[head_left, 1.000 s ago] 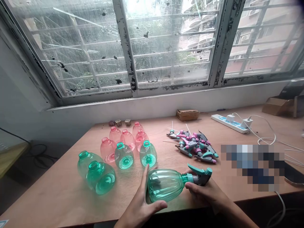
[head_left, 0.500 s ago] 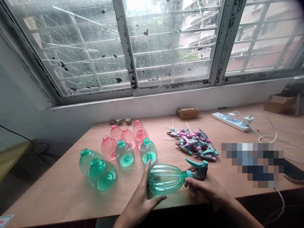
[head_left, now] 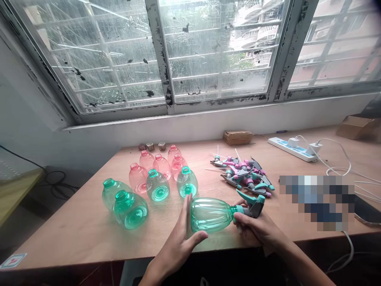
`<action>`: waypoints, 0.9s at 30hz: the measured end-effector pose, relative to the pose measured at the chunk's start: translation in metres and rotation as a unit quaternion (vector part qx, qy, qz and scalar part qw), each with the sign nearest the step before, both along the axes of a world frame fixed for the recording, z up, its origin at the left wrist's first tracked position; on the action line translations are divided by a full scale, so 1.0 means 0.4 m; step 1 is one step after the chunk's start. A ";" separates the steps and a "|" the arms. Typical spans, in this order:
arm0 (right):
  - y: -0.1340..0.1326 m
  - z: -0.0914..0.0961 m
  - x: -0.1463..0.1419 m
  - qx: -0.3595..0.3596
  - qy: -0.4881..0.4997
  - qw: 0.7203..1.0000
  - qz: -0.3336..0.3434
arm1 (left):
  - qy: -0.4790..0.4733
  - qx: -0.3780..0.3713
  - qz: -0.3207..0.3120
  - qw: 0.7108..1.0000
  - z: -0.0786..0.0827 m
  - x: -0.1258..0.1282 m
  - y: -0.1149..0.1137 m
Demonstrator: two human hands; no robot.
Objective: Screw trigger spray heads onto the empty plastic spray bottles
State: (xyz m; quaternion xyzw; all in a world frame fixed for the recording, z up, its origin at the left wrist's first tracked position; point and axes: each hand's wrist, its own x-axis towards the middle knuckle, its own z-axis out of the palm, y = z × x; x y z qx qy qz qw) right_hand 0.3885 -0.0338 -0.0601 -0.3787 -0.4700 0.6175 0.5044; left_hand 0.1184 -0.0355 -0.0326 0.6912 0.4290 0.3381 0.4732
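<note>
Left hand [head_left: 180, 235] spread at rounded green translucent-plastic bottle [head_left: 210, 215]; right hand [head_left: 258, 227] pinches teal-grey plastic trigger head [head_left: 255, 205]; loose left palm may risk slippage.

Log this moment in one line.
left hand: at base of green bottle; right hand: holding spray head; bottle: sideways, spray head on neck; nearby: pink bottles, spray-head pile

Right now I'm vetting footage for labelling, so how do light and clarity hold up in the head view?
Head view: daylight glare washes out parts of the grey-framed glass window; head view: a faint green tint lies on the light brown wooden table by the held transparent green bottle; head view, right: a pixelated patch hides detail.
</note>
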 end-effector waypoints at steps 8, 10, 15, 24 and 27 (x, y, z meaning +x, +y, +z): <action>0.005 -0.023 -0.001 0.005 0.010 1.000 -0.003 | 0.015 0.011 0.001 1.000 0.017 0.004 0.005; 0.007 -0.028 -0.001 -0.002 0.011 1.000 -0.001 | -0.004 0.007 0.006 1.000 0.010 0.002 0.006; 0.001 -0.018 -0.003 -0.003 -0.001 1.000 -0.004 | -0.037 0.004 -0.018 0.999 -0.001 0.001 0.006; 0.001 -0.012 -0.004 -0.016 0.004 1.000 -0.003 | -0.007 -0.039 -0.026 0.999 -0.012 -0.023 0.010; 0.006 -0.033 -0.002 -0.025 0.016 0.999 -0.016 | -0.020 -0.014 -0.036 0.999 -0.007 -0.018 0.009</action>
